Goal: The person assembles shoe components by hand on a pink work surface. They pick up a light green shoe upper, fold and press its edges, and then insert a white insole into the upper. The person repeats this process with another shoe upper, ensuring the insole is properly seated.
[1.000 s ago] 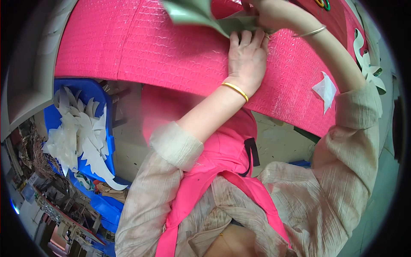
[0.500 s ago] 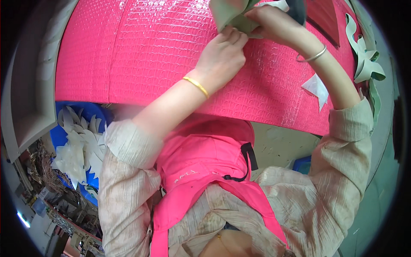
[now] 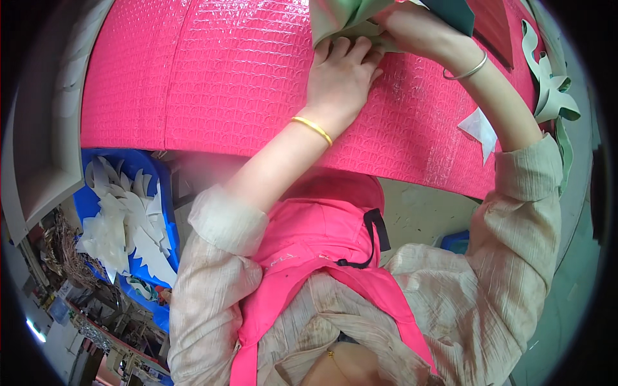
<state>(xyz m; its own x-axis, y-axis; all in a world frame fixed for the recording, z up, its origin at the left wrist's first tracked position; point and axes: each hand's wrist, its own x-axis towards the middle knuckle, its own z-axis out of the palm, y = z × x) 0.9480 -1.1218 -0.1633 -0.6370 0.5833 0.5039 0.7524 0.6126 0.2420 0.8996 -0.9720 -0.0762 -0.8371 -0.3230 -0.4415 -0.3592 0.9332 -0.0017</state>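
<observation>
A light green sheet of pliable material (image 3: 331, 18), folded and bent, is at the top edge of the picture over the pink table. My left hand (image 3: 341, 78), with a yellow bangle on its wrist, has its bent fingers on the sheet's near edge, a little apart from each other. My right hand (image 3: 415, 31), with a silver bangle, reaches in from the right and grips the sheet by the fold; its fingertips are hidden there. Just beyond my right wrist shows a dark teal piece (image 3: 454, 14). The sheet's far part is cut off by the picture's edge.
The table (image 3: 238, 83) has a pink embossed, shiny cover. A pale jagged scrap (image 3: 479, 130) lies near its right front. Green cut strips (image 3: 552, 96) hang at the right edge. Below left, a blue bin (image 3: 168, 225) holds pale offcuts (image 3: 132, 215).
My left hand has turned and its fingers have unbent somewhat on the sheet's edge. The sheet has shifted slightly left, and more of the dark teal piece shows.
</observation>
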